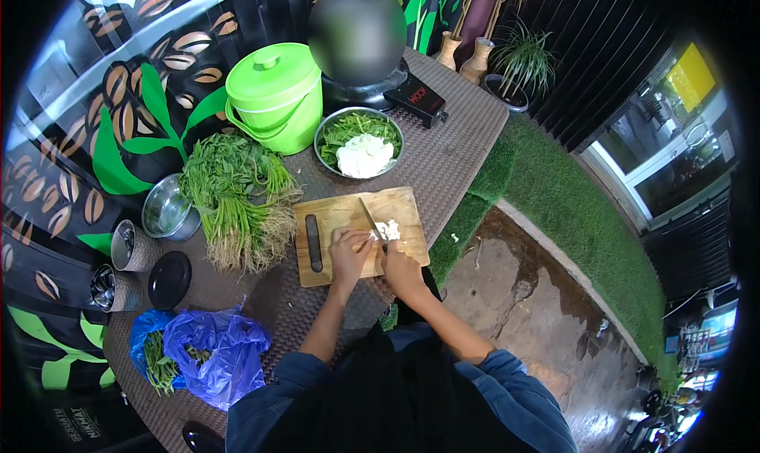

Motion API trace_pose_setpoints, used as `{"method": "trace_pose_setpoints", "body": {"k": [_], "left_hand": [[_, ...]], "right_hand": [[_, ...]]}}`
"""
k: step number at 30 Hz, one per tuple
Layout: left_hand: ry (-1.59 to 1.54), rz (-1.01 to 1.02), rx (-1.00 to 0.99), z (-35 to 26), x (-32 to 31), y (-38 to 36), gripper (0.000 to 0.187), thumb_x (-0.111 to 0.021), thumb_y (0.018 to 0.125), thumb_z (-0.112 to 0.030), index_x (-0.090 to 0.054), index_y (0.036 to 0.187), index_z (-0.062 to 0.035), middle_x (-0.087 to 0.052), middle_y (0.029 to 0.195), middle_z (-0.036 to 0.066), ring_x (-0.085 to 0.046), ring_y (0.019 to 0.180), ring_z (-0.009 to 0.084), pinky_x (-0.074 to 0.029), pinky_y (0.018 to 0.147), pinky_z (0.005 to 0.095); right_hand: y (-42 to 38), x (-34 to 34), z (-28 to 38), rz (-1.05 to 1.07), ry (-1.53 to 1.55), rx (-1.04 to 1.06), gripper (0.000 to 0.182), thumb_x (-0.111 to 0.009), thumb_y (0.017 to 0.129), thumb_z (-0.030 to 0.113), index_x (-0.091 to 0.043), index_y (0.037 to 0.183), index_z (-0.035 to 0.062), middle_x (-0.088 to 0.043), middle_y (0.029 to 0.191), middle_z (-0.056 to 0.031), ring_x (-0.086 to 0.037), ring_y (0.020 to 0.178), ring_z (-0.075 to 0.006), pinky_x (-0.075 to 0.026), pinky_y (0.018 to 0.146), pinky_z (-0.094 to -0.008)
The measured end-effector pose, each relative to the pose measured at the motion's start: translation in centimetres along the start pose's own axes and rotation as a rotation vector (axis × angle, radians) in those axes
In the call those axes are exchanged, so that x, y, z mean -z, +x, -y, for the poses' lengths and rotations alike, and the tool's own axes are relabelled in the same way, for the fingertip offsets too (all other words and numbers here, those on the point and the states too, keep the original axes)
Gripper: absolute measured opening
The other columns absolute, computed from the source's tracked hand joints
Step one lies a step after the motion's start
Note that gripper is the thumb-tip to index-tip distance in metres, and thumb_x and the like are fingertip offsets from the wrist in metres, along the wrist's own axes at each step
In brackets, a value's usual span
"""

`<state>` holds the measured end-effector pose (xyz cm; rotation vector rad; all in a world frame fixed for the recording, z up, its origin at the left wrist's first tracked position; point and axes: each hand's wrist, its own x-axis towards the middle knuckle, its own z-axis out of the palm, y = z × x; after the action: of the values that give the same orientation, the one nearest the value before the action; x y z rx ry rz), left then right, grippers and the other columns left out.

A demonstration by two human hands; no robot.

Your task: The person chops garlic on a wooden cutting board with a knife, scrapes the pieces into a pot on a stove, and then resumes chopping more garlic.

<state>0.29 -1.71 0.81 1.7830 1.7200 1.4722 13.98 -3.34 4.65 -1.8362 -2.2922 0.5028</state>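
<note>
Now the left hand [349,247] presses curled fingers on the board [340,216]. The right hand [398,265] grips a knife [370,219] whose blade points away, beside white bits [388,230].

Matt wooden cutting board [348,219] lying on rough woven table [455,148], glossy green plastic bucket [277,97] and shining metal bowl [321,140] sitting behind the board, crinkled blue plastic bag [214,354] resting nearer
</note>
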Motion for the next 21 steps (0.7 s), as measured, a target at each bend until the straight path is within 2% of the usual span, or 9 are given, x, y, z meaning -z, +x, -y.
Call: {"method": "trace_pose_setpoints", "body": {"k": [7,10,12,13,15,17,19,21], "left_hand": [[-0.016,0.014,-0.009,-0.4,0.3,0.2,0.01,-0.075,0.071,-0.006,-0.072,0.079,-0.0032,-0.069,0.085,0.008,-0.057,0.093,0.0245,-0.047,0.081,0.0347],[-0.015,0.022,0.011,-0.4,0.3,0.0,0.01,-0.075,0.071,-0.007,-0.073,0.08,-0.0028,-0.069,0.085,0.008,-0.057,0.094,0.0249,-0.047,0.081,0.035],[-0.011,0.016,0.031,-0.3,0.2,0.0,0.011,-0.075,0.071,-0.008,-0.073,0.08,-0.0026,-0.069,0.085,0.009,-0.057,0.094,0.0249,-0.047,0.082,0.0348],[-0.026,0.016,0.037,-0.3,0.1,-0.1,0.011,-0.075,0.071,-0.008,-0.073,0.081,-0.0025,-0.069,0.085,0.009,-0.057,0.095,0.0248,-0.047,0.082,0.0348],[-0.039,0.015,0.044,-0.1,0.3,-0.2,0.012,-0.075,0.071,-0.008,-0.073,0.081,-0.0025,-0.07,0.085,0.009,-0.057,0.095,0.0247,-0.047,0.082,0.0349],[-0.027,0.023,0.06,0.0,0.1,-0.2,0.012,-0.075,0.071,-0.008,-0.073,0.081,-0.0029,-0.07,0.085,0.008,-0.057,0.095,0.0243,-0.048,0.082,0.0352],[-0.032,0.02,0.062,0.0,0.1,-0.2,0.012,-0.075,0.071,-0.008,-0.073,0.082,-0.0031,-0.07,0.085,0.008,-0.057,0.094,0.0241,-0.048,0.082,0.0352],[-0.031,0.018,0.066,-0.1,0.3,-0.1,0.012,-0.075,0.072,-0.008,-0.073,0.083,-0.0033,-0.07,0.085,0.008,-0.057,0.094,0.024,-0.048,0.081,0.0353]], "right_hand": [[1.0,-3.4,-0.5,-0.139,-0.146,0.053,0.028,-0.049,0.09,0.021,-0.043,0.1,-0.0051,-0.062,0.062,-0.019,-0.066,0.058,-0.0329,-0.053,0.048,-0.0394],[2.7,-2.8,-0.5,-0.093,-0.077,0.056,0.027,-0.049,0.09,0.021,-0.043,0.102,-0.0022,-0.064,0.067,-0.021,-0.067,0.061,-0.0345,-0.054,0.052,-0.0412],[3.6,-0.9,-0.8,0.036,0.081,0.079,0.032,-0.047,0.093,0.026,-0.043,0.104,-0.003,-0.065,0.075,-0.0241,-0.067,0.072,-0.0397,-0.054,0.063,-0.0458],[3.5,0.4,-0.5,0.037,0.082,0.084,0.032,-0.047,0.093,0.026,-0.043,0.104,-0.003,-0.065,0.075,-0.0241,-0.067,0.072,-0.0397,-0.054,0.063,-0.0458],[2.9,2.4,-0.2,0.093,0.145,0.056,0.034,-0.05,0.091,0.027,-0.044,0.103,-0.0033,-0.064,0.076,-0.0247,-0.063,0.074,-0.0447,-0.05,0.067,-0.0508],[2.3,1.7,-0.3,0.094,0.113,0.061,0.033,-0.05,0.091,0.028,-0.044,0.102,-0.0025,-0.064,0.077,-0.0252,-0.064,0.074,-0.0437,-0.05,0.067,-0.0507],[1.3,1.1,0.4,0.075,0.074,-0.045,0.03,-0.05,0.091,0.026,-0.043,0.101,-0.0015,-0.064,0.075,-0.0247,-0.065,0.072,-0.0425,-0.051,0.065,-0.0494],[0.6,0.0,0.7,0.054,0.043,-0.06,0.028,-0.049,0.091,0.025,-0.043,0.101,-0.0009,-0.064,0.073,-0.0241,-0.065,0.071,-0.0417,-0.052,0.064,-0.0485]]}}
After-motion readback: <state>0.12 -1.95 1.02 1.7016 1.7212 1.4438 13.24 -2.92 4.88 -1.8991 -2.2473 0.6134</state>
